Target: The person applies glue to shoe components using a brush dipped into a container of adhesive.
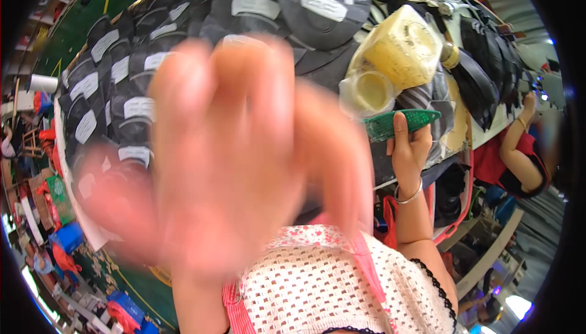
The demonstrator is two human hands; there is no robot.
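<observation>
My left hand (229, 157) fills the middle, raised close to the camera and smeared by motion. Its thumb side faces right, and whether its fingers hold anything is not clear. My right hand (413, 148), with a bracelet at the wrist, grips a flat green piece (406, 123) with a pointed end and pale specks, thumb on top. Just beyond that piece stand a translucent cup (370, 92) and a larger yellowish plastic container (403, 44), both stained. Dark curved pieces with white labels (139, 107) cover the table around my left hand, which hides some of them.
Black curved items (482, 84) lie in a row at the table's right side. Beyond it another person's arm (516, 157) shows. A red-rimmed basket (465, 203) stands near my right forearm. A white spool (44, 84) is at the far left edge.
</observation>
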